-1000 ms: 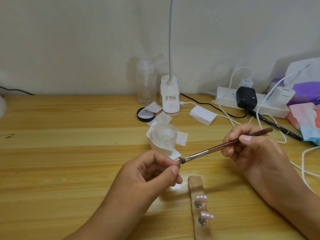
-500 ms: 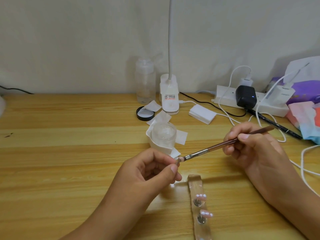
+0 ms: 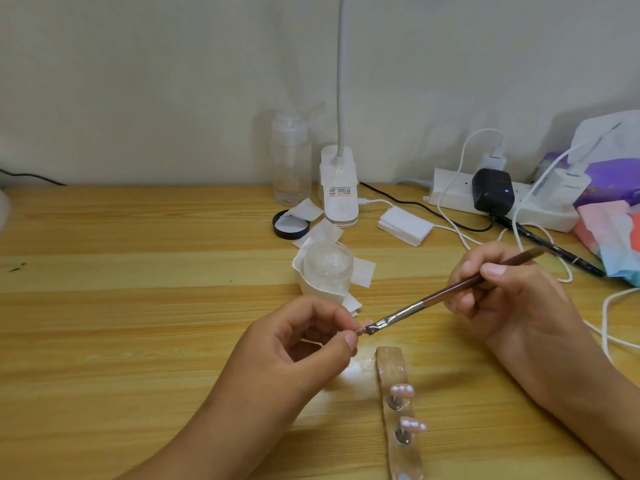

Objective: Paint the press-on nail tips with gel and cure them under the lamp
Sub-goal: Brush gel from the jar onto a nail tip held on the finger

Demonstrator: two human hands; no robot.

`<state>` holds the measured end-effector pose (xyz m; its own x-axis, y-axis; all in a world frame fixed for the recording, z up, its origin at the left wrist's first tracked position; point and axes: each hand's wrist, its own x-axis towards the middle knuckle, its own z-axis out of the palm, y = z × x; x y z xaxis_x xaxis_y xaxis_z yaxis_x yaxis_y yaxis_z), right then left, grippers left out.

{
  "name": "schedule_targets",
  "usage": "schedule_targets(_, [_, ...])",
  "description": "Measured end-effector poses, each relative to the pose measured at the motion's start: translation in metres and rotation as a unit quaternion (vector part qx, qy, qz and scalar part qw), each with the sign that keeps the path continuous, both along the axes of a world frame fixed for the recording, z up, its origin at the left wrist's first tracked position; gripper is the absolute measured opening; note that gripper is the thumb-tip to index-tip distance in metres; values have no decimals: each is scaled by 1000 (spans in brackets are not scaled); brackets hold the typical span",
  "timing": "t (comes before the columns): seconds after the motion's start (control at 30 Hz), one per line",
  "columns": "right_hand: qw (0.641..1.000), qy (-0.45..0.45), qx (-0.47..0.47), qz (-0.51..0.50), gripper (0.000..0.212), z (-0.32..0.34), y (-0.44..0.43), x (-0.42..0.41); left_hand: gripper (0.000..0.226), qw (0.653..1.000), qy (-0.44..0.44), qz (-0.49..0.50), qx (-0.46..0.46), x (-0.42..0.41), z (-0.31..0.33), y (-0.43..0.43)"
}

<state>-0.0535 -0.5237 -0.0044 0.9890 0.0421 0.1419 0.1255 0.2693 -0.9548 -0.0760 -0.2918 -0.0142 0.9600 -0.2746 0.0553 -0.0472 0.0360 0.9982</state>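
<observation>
Above a wooden desk (image 3: 138,323), the left hand (image 3: 294,351) pinches a small nail tip (image 3: 363,326) while the right hand (image 3: 502,292) grips a brush (image 3: 446,296), bristles touching it. Light and likely slippery, the tip seems best held by its edges.

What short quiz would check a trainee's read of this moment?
1. True or false: the right hand holds the brush.
2. The brush's bristles touch: A the jar; B the tip pinched by the left hand; C the strip.
3. Fill in: the lid beside the bottle is coloured ___.
Key: 1 true; 2 B; 3 black.
</observation>
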Motion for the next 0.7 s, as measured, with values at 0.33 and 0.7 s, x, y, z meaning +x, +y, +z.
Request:
schedule_targets(0.33, [999, 7, 7, -45, 21, -2, -2, 2, 19, 1000, -7, -4, 3, 0, -1, 0])
schedule_targets(0.7, [1000, -5, -12, -19, 23, -1, 1, 0, 18, 1000, -5, -7, 9, 0, -2, 1])
